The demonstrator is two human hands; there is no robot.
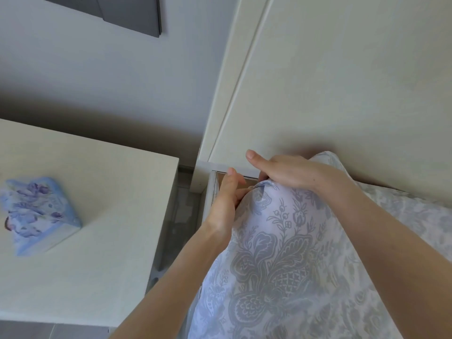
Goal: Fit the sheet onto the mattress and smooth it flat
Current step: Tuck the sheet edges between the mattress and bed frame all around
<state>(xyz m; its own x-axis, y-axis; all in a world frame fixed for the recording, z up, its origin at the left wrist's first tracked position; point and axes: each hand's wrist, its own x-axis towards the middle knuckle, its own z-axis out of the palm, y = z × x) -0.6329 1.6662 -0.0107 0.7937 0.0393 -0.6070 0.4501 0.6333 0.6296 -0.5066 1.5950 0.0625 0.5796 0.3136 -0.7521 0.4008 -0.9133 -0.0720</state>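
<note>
Head view: pale blue-white fabric sheet with grey damask print covers the bed corner and bunches to a peak. Left hand grips the sheet's side edge, fingers curled. Right hand sits on the peak, fingers hooked over the sheet's far fold, thumb straight. Behind: cream panelled headboard.

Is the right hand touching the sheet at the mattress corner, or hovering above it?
Touching. The head view shows the right hand resting on the raised corner of the sheet, its fingers curled over the edge beside the headboard.
</note>
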